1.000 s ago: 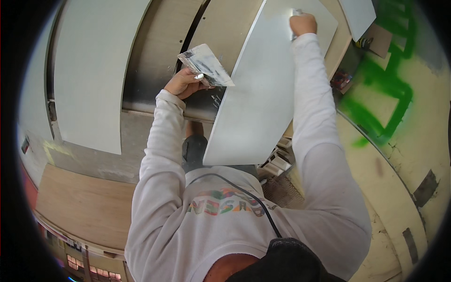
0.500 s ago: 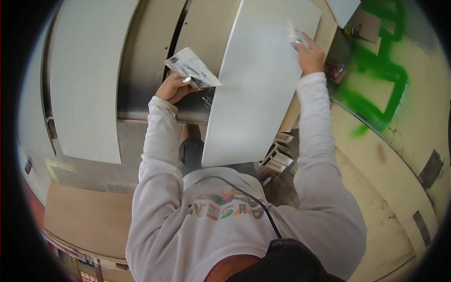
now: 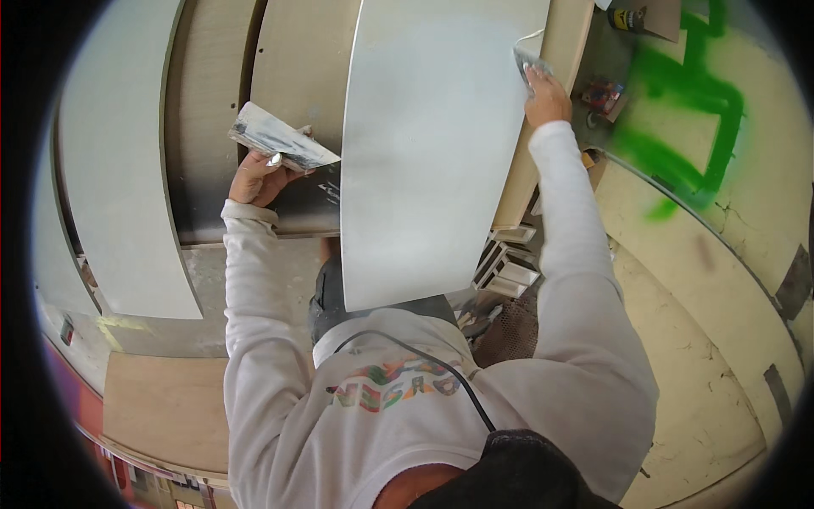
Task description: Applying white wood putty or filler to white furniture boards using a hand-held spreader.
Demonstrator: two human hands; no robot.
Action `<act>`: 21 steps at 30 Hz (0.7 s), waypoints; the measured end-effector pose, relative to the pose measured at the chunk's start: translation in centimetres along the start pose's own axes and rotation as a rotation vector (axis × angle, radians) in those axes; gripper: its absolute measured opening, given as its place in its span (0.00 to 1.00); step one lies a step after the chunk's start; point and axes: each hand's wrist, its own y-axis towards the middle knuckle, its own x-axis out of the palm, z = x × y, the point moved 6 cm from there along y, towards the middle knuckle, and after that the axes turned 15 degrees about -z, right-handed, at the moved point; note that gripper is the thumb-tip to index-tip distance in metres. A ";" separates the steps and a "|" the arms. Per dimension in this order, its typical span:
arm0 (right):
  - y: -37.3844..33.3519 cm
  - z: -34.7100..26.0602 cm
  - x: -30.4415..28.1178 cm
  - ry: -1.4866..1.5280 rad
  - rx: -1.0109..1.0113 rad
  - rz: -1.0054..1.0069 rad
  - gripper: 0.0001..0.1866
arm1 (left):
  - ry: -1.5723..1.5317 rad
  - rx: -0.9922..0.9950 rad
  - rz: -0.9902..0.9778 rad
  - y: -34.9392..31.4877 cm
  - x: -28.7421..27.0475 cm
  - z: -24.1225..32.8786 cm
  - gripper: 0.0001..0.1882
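My left hand [image 3: 259, 180] is closed round a flat, putty-smeared spreader plate [image 3: 280, 136], held tilted to the left of a long white panel [image 3: 432, 170]. Its pointed corner comes close to the panel's left edge. Further off, my right hand [image 3: 549, 100] grips a small putty scraper [image 3: 524, 63] whose blade lies at the panel's right edge. A thin pale curl of filler [image 3: 532, 36] shows just beyond that blade. The near end of the panel reaches my waist.
Left of me lie more pale panels [image 3: 119, 170] across brown boards [image 3: 301, 68]. On the right are a dark can [image 3: 626, 19], a small reddish container [image 3: 600, 96] and a wall with green paint [image 3: 721, 110]. Stacked white frames [image 3: 509, 267] stand beside my right leg.
The view has shifted, so the panels sit further left. The spreader plate has turned flatter in my left hand. The scraper has moved to the panel's right edge, where a filler curl now shows.
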 end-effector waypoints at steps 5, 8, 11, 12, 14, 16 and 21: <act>4.7 3.4 -5.3 0.075 0.016 0.002 0.17 | 0.050 -0.001 0.027 -0.2 -0.4 0.1 0.28; 11.1 6.9 -6.3 -0.043 0.010 -0.061 0.19 | 0.034 -0.009 -0.023 1.0 0.0 -0.2 0.28; 13.1 4.4 -5.5 0.074 -0.031 -0.078 0.13 | 0.021 -0.015 0.021 0.2 -0.4 -0.1 0.27; 12.2 3.6 -5.5 0.078 -0.025 -0.087 0.13 | 0.032 -0.010 0.010 0.4 -0.1 0.1 0.27; 9.5 2.5 -5.2 -0.077 0.172 -0.406 0.21 | 0.053 -0.001 0.031 0.1 -0.1 0.2 0.28; 7.1 3.9 -1.9 -0.019 0.010 -0.342 0.23 | 0.049 -0.011 0.026 0.1 -0.3 0.0 0.28; 2.0 2.7 -1.5 0.216 0.121 -0.475 0.19 | 0.037 -0.012 0.015 -0.2 -0.5 -0.2 0.29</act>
